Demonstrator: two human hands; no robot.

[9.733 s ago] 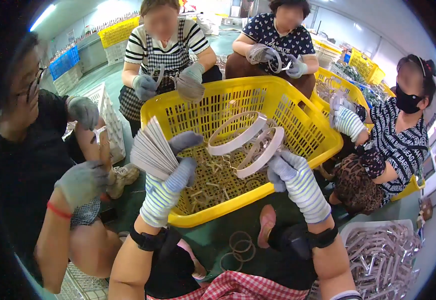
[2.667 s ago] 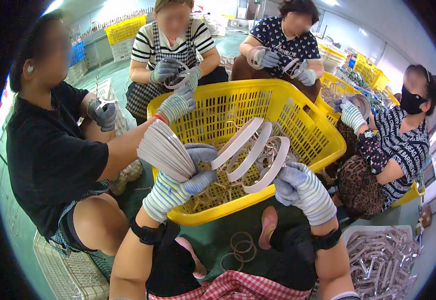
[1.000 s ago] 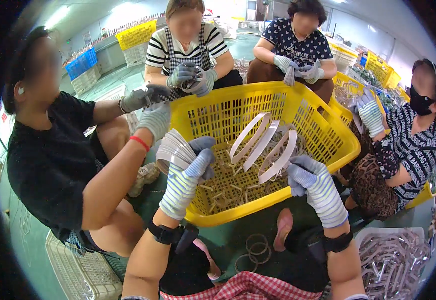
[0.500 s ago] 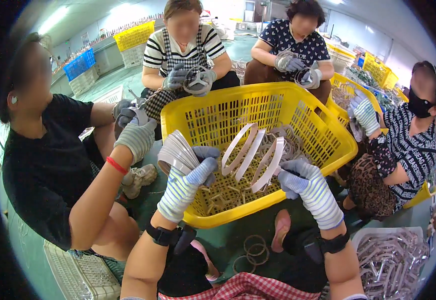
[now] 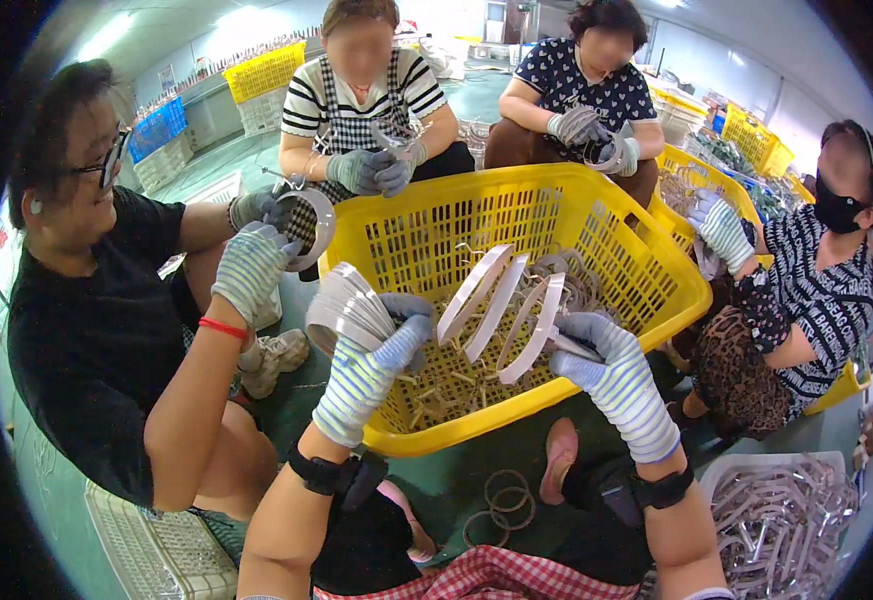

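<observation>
Over the yellow crate (image 5: 546, 402), both my hands wear striped gloves with grey fingertips. My left hand (image 5: 368, 375) is closed round a fanned stack of pale curved bands (image 5: 341, 305). Several more pale bands (image 5: 536, 335) stand spread apart between my hands, bowed into loops, and their far ends are hidden. My right hand (image 5: 616, 380) is closed beside the rightmost loop and pinches a flat grey end that seems to belong to these bands. Inside the crate lie loose rings (image 5: 581, 285) at the right and small pale scraps (image 5: 436, 400) near the front.
Co-workers sit round the crate; the one at left holds a wide pale ring (image 5: 318, 230) close to my left hand. On the floor lie thin rings (image 5: 504, 500). A white bin of metal strips (image 5: 781, 530) stands at lower right, a pale crate (image 5: 156, 550) at lower left.
My right hand has shifted slightly left and turned, showing the flat grey end. The spread bands tilt a little more. The left co-worker's ring has come into fuller view.
</observation>
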